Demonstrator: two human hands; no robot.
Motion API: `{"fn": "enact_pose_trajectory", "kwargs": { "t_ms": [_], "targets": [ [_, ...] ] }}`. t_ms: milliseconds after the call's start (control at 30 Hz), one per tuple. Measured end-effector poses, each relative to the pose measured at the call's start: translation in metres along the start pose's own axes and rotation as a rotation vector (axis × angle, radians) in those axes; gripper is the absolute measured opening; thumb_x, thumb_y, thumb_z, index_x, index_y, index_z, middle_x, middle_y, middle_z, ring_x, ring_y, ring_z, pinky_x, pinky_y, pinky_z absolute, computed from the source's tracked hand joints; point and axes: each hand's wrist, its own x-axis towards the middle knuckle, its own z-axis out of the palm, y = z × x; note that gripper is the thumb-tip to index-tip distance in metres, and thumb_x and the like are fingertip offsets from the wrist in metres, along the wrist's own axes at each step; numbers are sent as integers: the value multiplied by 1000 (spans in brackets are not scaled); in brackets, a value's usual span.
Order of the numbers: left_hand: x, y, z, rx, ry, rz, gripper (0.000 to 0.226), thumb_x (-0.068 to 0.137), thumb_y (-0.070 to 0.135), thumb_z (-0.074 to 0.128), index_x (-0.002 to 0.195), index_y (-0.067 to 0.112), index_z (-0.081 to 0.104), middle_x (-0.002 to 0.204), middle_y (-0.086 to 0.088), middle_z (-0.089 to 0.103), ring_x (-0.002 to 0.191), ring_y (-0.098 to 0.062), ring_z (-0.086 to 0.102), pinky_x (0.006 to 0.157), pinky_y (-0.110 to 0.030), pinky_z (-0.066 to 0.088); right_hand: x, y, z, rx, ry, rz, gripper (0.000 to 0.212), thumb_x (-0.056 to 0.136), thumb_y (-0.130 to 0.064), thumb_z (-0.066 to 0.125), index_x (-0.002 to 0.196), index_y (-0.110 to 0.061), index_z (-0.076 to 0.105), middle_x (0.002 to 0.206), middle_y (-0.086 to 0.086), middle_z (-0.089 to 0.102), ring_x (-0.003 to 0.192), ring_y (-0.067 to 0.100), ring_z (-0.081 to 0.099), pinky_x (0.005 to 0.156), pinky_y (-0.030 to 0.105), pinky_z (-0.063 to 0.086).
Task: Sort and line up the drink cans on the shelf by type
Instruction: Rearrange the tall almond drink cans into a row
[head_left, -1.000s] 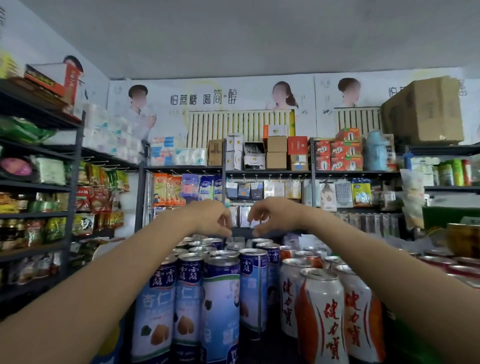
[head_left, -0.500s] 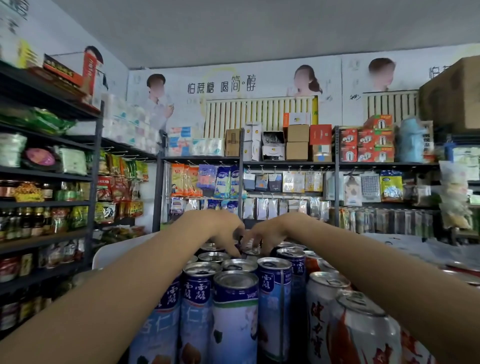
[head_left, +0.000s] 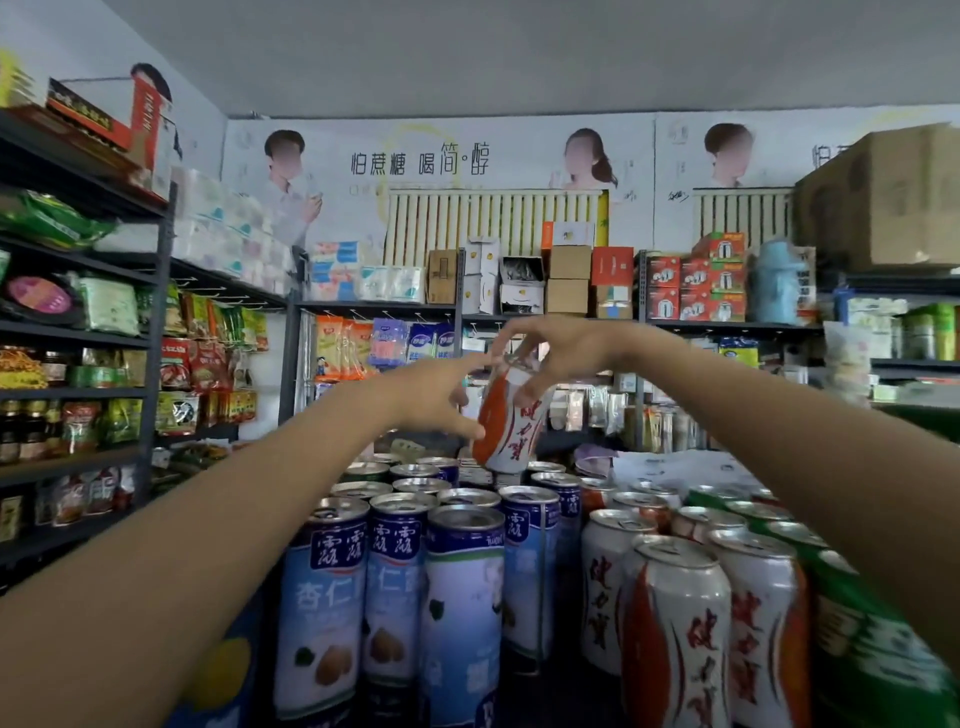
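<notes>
One head-worn view, low and close behind the cans (head_left: 467, 561), faces forward and slightly upward across their tops toward the far shelves (head_left: 519, 317) and ceiling (head_left: 519, 52).

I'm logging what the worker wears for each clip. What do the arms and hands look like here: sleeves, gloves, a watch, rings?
Both forearms are bare right up to the bottom edge of the picture, so no sleeves show. The left hand and right hand wear no gloves. No watch, bracelet or ring shows on either.
</notes>
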Motion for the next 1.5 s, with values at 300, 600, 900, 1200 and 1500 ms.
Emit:
{"fn": "enact_pose_trajectory", "kwargs": {
  "t_ms": [300, 600, 900, 1200, 1500],
  "targets": [
    [-68, 54, -13, -86, -105, 169, 57, 80, 41, 64, 131, 31, 41, 114, 7, 59, 99, -5, 56, 89, -26, 39, -120, -42, -22, 119, 48, 33, 41, 74, -23, 71, 112, -20, 57, 109, 6, 64, 101, 20, 60, 85, 31, 47],
    [-97, 65, 29, 106, -112, 202, 64, 81, 36, 66, 137, 24, 36, 136, 0, 48, 117, -15, 48, 92, -22, 35, -144, -47, 45, 45, -75, 51, 37, 72, -21, 77, 100, -25, 54, 112, -1, 59, 95, 10, 57, 82, 27, 47],
    [-113, 64, 68, 382, 60, 218, 83, 80, 54, 58, 146, 25, 16, 144, 4, 37, 130, -17, 32, 109, -36, 20, -157, -33, 97, -124, 4, -31, 39, 84, -29, 65, 120, -24, 49, 116, -6, 56, 103, 11, 50, 95, 30, 39],
    [-127, 71, 96, 469, 276, 236, 73, 79, 64, 51, 139, 28, 30, 140, 11, 37, 136, -12, 19, 111, -46, -13, -216, -8, 140, -415, 481, 293, 73, 79, -56, 59, 139, -32, 26, 139, -10, 37, 133, 13, 31, 115, 43, 4],
    [-116, 90, 104, 477, 328, 207, 77, 78, 63, 54, 134, 17, 28, 129, 2, 48, 118, -15, 50, 112, -43, -12, -217, -1, 151, -444, 519, 266, 82, 74, -50, 68, 140, -28, 25, 136, -11, 34, 133, 11, 28, 115, 36, -4]
  ]
}}
